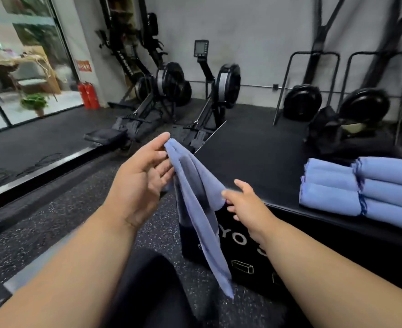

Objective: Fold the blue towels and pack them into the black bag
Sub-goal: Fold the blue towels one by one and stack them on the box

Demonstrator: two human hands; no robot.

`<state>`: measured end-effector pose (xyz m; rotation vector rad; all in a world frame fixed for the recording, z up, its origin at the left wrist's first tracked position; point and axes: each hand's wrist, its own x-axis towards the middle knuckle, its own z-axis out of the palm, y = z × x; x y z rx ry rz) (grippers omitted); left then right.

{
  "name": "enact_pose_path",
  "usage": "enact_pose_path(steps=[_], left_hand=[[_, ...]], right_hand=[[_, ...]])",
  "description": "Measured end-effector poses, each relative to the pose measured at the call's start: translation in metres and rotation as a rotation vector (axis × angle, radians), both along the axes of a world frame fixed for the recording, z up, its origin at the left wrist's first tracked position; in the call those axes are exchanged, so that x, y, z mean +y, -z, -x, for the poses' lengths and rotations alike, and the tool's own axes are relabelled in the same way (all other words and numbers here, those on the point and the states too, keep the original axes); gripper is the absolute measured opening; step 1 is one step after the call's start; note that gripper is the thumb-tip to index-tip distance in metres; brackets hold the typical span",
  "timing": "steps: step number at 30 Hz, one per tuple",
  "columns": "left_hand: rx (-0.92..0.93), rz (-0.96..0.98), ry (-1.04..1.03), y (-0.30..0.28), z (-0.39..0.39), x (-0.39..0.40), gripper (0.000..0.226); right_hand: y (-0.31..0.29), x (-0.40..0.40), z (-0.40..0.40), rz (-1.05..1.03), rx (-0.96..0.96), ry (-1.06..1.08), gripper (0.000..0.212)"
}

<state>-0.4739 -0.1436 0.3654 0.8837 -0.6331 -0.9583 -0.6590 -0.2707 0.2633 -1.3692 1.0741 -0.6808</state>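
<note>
A blue towel (200,202) hangs in the air over the corner of a black box (278,166). My left hand (143,171) pinches its top corner between thumb and fingertips, palm turned up. My right hand (244,202) pinches the towel's right edge lower down. The towel's loose end droops past the box's front face. Several folded blue towels (360,188) lie stacked on the box top at the right. A black bag (325,131) slumps at the box's far end.
Two black rowing machines (171,95) stand ahead on the dark rubber floor. Weight plates (302,102) and metal racks line the wall at the right. Red fire extinguishers (88,95) stand by a glass wall at the left. My dark-clad knee (148,287) is below.
</note>
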Motion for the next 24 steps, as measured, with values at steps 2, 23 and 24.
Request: enact_pose_path(steps=[2, 23, 24], left_hand=[[0.016, -0.011, 0.056, -0.003, 0.018, -0.004, 0.047], [-0.41, -0.571, -0.096, 0.041, 0.002, -0.007, 0.076], [-0.354, -0.528, -0.121, 0.041, -0.001, -0.008, 0.074]], right_hand=[[0.007, 0.006, 0.016, -0.063, 0.002, -0.003, 0.067], [-0.043, -0.003, 0.072, 0.138, -0.276, 0.216, 0.036], [-0.043, -0.003, 0.071, 0.134, -0.289, 0.222, 0.036]])
